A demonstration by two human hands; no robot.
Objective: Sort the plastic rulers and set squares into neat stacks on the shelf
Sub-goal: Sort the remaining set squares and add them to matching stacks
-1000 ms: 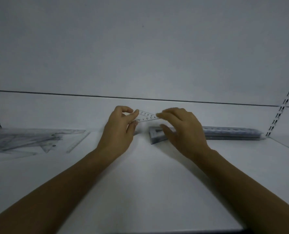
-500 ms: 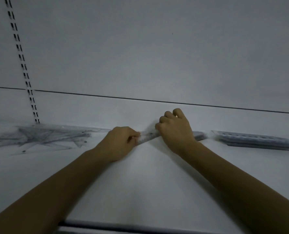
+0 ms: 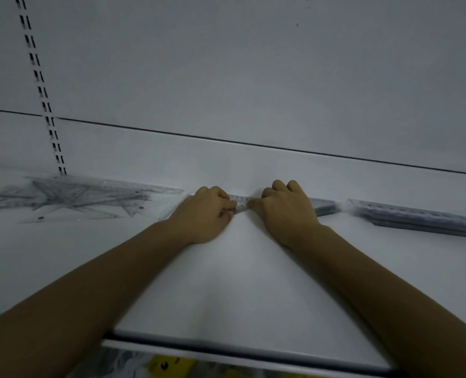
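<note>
A small clear set square [image 3: 241,204] with printed marks lies low on the white shelf [image 3: 240,282] near the back wall. My left hand [image 3: 206,214] grips its left end with curled fingers. My right hand [image 3: 283,207] holds its right end, fingers curled over it. Most of the piece is hidden under both hands. A stack of set squares [image 3: 323,207] shows just right of my right hand. Farther right lies a neat stack of rulers [image 3: 417,219]. A loose heap of clear set squares and rulers [image 3: 76,199] spreads at the left.
A slotted upright [image 3: 39,85] runs up the back wall at the left. The shelf's front edge [image 3: 240,350] crosses the bottom, with yellow packaging [image 3: 170,365] on a lower level.
Both hands have lowered the set square from above the shelf down onto it beside the stack. The view has shifted left, showing more of the loose heap.
</note>
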